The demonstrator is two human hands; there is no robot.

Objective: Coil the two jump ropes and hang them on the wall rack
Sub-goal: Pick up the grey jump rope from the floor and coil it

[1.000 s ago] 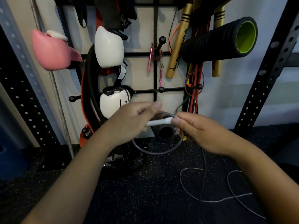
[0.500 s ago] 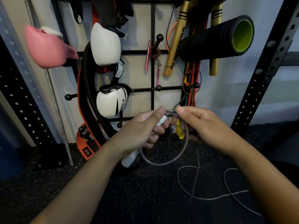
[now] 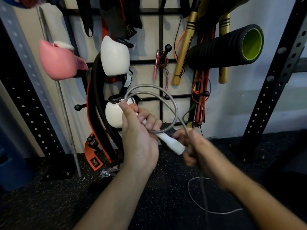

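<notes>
My left hand (image 3: 141, 130) grips the white handle (image 3: 171, 143) of a grey jump rope, and pinches one loop of its grey cord (image 3: 167, 95) that arcs up above the fist. My right hand (image 3: 194, 146), blurred, is curled around the cord just right of the handle's lower end. The rest of the cord (image 3: 204, 211) trails down to the floor. A second jump rope with pink handles (image 3: 155, 67) hangs coiled on a peg of the black wall rack (image 3: 160, 30).
On the rack hang a pink boxing glove (image 3: 58, 62), white gloves (image 3: 114, 57), a black foam roller (image 3: 226, 47), gold sticks (image 3: 182, 53) and coloured bands (image 3: 201, 97). Black perforated uprights (image 3: 272, 90) stand left and right. Dark speckled rubber floor (image 3: 49, 205) lies below.
The loop has flipped from hanging below my hands to standing above my left fist. The handle now points down to the right. My right hand has dropped lower along the cord.
</notes>
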